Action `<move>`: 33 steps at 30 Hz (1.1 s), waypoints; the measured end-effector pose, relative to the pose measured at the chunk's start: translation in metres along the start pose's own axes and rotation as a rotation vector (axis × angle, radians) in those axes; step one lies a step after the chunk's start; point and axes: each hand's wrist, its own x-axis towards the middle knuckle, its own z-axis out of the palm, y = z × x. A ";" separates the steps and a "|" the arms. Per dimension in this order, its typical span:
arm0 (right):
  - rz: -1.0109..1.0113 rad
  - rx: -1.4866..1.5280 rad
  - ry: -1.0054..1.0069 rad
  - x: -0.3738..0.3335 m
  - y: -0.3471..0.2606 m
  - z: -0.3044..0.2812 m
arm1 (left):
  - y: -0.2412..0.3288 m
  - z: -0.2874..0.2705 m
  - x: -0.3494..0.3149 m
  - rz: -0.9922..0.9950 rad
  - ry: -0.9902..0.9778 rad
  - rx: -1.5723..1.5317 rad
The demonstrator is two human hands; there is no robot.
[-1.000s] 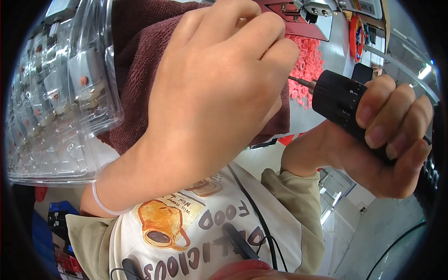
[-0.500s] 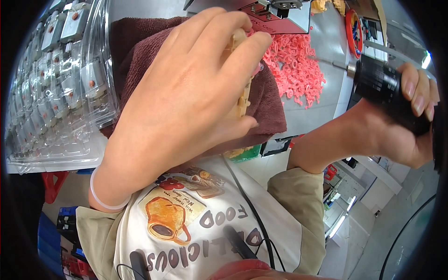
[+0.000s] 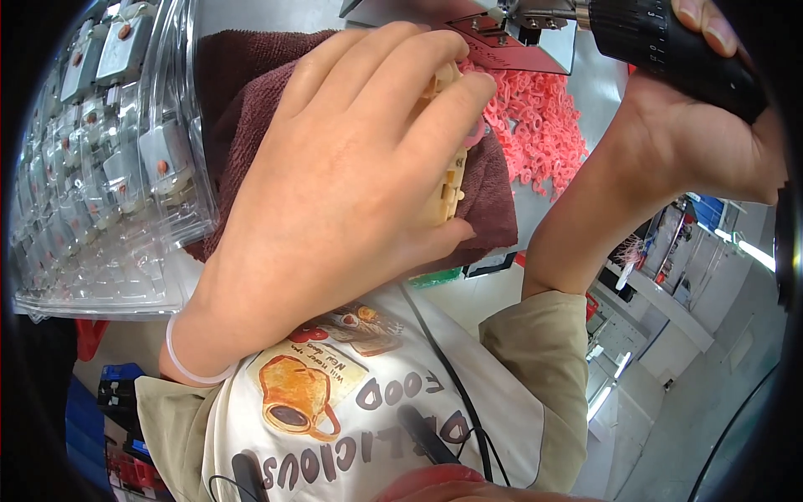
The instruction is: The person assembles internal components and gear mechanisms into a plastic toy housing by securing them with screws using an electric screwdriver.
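Note:
My left hand [image 3: 343,159] is wrapped over a cream plastic part [image 3: 449,197] and presses it against a folded brown towel [image 3: 489,205]. Most of the part is hidden beneath the palm; its notched edge shows between thumb and fingers. A pinkish ring [image 3: 477,134] sits by the index finger, against the part. In my right hand [image 3: 686,142] is a black electric screwdriver [image 3: 669,54], held sideways with its tip pointing left. That tip meets the metal mechanism on a small machine with a red front panel [image 3: 535,57]; whether they touch I cannot tell.
A heap of small pink rings [image 3: 539,125] lies on the metal bench, right of the towel. At the left, clear plastic trays [image 3: 188,209] hold several grey block-shaped parts [image 3: 125,50]. A dark cable runs down over my shirt.
My right hand has brought the screwdriver up and left, from beside the bench to the machine's mechanism. My left hand has shifted slightly right, still over the cream part.

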 end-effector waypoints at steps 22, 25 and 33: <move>-0.044 -0.060 -0.028 0.039 0.016 -0.058 | -0.009 0.005 -0.001 0.133 0.133 0.080; -0.046 -0.071 -0.033 0.035 0.006 -0.059 | -0.010 0.005 0.000 0.085 0.116 0.001; -0.027 -0.088 -0.064 -0.016 -0.047 -0.003 | -0.003 -0.001 0.000 -0.087 0.008 -0.023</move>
